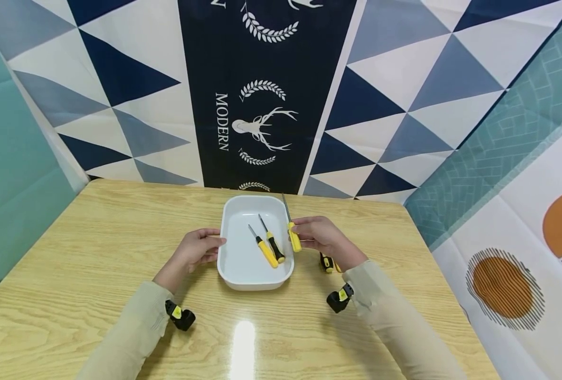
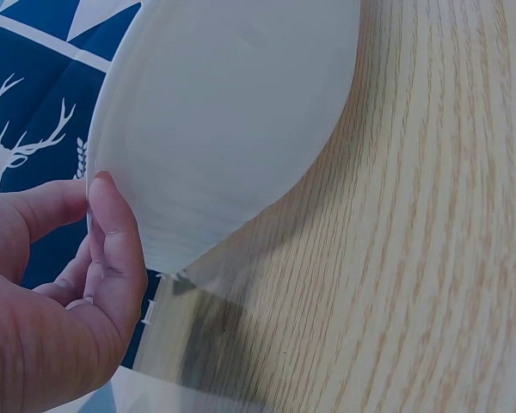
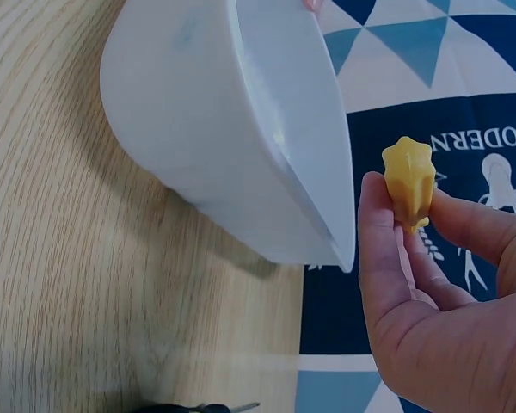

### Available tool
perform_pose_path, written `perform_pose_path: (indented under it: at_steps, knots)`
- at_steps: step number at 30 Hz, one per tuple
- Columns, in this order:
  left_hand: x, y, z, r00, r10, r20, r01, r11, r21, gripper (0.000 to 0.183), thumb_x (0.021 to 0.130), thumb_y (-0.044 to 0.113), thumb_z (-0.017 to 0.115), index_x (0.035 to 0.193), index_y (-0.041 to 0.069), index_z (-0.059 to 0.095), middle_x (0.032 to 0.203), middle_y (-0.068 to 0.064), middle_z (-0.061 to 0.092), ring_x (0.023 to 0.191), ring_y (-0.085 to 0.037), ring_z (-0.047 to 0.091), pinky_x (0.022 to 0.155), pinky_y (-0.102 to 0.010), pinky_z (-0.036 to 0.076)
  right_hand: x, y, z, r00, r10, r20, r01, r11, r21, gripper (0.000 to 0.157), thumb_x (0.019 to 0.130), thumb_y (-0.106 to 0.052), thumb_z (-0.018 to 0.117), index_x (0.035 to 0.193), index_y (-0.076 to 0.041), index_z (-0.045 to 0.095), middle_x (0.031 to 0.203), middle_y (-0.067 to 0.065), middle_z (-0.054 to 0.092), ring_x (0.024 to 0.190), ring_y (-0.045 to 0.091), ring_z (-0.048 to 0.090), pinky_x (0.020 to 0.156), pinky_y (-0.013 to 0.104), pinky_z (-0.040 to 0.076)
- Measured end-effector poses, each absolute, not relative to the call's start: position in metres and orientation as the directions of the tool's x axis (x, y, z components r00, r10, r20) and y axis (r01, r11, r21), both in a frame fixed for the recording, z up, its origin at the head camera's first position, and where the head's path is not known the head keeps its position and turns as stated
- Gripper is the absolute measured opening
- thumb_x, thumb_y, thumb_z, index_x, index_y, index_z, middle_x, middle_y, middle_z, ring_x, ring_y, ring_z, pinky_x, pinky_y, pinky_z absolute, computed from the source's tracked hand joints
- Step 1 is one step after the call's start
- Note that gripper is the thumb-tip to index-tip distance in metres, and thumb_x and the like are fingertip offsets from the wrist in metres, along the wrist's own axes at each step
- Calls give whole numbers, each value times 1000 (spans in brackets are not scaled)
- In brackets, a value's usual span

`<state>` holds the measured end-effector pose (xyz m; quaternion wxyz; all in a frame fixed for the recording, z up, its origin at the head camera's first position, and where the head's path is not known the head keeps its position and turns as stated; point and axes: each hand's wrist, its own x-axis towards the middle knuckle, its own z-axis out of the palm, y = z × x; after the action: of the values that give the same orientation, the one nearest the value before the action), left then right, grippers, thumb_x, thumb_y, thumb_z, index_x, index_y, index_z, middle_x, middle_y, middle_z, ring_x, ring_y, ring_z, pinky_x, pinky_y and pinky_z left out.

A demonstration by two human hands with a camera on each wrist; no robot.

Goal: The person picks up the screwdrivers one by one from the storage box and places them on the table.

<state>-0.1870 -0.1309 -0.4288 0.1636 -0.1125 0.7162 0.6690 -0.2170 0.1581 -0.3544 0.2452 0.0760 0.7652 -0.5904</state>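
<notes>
A white rectangular plastic basin [image 1: 252, 284] stands on the wooden table. My left hand [image 1: 200, 248] pinches its left rim between thumb and fingers, as the left wrist view shows close up. Inside lie two screwdrivers side by side: one with a mostly yellow handle [image 1: 267, 255], one with a black and yellow handle [image 1: 275, 249]. At the basin's right rim, my right hand [image 1: 321, 236] holds a third screwdriver [image 1: 294, 237] by its yellow handle, shaft pointing away from me. The right wrist view shows that handle [image 3: 409, 176] end-on, pinched between thumb and fingers just outside the basin wall.
Partly hidden under my right wrist, a black and yellow tool [image 1: 326, 263] lies on the table [image 1: 119, 253]. A metal-shafted dark tool [image 3: 211, 408] appears at the bottom of the right wrist view. Patterned cloth [image 1: 262, 105] hangs behind the table's far edge.
</notes>
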Motion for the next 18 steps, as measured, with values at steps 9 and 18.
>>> perform_pose_path:
  at_steps: [9, 18]
  knots:
    - [-185, -129, -429, -921, 46, -387, -383, 76, 921, 46, 88, 17, 63, 130, 5, 49, 91, -7, 60, 72, -12, 59, 64, -21, 55, -218, 173, -357, -878, -163, -451, 398, 278, -874, 43, 91, -10, 57, 132, 0, 48, 97, 1, 62, 77, 9, 64, 67, 22, 55]
    - [-184, -130, -428, -925, 51, -376, -372, 83, 925, 47, 89, 16, 63, 131, 4, 48, 91, -8, 61, 71, -11, 60, 63, -21, 55, -216, 189, -359, -881, -171, -441, 389, 268, -881, 45, 92, -9, 55, 135, 2, 45, 97, 1, 62, 77, 8, 63, 66, 20, 53]
